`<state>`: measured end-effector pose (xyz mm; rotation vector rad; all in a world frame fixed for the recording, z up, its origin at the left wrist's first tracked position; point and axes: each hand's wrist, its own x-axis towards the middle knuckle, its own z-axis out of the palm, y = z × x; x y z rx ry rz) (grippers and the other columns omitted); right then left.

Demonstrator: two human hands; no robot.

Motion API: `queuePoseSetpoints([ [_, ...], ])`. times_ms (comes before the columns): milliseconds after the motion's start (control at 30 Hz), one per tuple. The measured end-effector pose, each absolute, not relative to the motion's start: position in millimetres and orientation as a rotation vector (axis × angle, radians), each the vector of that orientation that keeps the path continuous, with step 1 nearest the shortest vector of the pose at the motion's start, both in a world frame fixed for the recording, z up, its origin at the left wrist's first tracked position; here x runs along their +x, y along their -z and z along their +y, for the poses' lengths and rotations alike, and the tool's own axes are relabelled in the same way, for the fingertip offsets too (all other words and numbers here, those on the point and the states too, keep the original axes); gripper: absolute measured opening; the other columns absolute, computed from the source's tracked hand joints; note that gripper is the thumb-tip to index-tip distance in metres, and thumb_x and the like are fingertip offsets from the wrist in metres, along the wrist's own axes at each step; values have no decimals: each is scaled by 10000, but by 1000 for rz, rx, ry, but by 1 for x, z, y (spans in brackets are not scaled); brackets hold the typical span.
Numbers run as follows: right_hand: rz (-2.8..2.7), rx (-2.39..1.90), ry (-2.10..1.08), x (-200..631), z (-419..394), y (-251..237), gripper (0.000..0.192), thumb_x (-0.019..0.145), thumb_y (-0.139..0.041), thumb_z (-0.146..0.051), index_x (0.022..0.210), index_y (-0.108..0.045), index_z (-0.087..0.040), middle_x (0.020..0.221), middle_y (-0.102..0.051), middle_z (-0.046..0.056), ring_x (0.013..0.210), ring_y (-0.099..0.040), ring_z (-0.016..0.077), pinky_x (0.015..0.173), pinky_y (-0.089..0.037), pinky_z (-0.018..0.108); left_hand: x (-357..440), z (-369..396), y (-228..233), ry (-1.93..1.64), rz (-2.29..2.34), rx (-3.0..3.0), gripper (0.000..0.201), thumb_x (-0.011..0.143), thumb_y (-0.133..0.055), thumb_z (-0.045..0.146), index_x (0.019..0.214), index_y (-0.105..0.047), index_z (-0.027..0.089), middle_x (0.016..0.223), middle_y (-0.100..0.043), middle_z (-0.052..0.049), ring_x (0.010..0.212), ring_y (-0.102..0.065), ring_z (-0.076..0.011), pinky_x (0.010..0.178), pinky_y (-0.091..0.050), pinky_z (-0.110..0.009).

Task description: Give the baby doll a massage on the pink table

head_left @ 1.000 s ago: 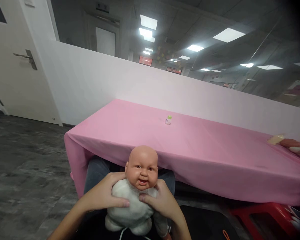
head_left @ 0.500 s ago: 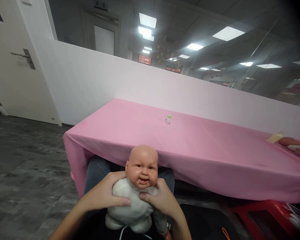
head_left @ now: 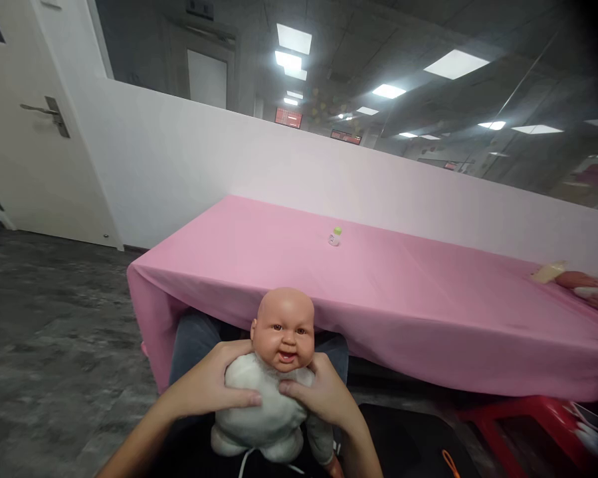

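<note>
Left hand (head_left: 225, 380) and right hand (head_left: 321, 390), half curled, grip an upright doll (head_left: 266, 415); a bottle (head_left: 334, 238) sits on the pink worktop (head_left: 249, 236).

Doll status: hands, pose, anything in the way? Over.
Left hand and right hand gripping doll by its torso. Doll upright, facing camera. Nothing blocking its head; bottle stands apart on pink-draped table.

Doll (head_left: 270, 385) slightly higher in view (barely), door (head_left: 34, 159) farther left
</note>
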<state>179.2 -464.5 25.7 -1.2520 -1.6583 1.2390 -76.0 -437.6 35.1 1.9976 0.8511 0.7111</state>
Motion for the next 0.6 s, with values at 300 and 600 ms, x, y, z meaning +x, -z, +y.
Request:
queuePoseSetpoints([
  [300,-1662,-1243,-1220,180,-462,-21,373,738,-838,-380,1023,-791,-144,971,-788,51,918,-712,279,741,-530,290,-75,-435,-30,-700,856,1989,645,746,-850,425,1323,-665,205,1216,-719,-49,1087,-658,-277,954,-516,-332],
  [600,-1659,-1262,-1209,180,-462,-21,368,750,-822,-350,1062,-792,-157,1003,-786,52,955,-708,278,762,-536,286,-75,-435,-28,-680,888,1991,628,750,-844,443,1296,-671,185,1171,-725,-51,1075,-658,-281,942,-519,-340],
])
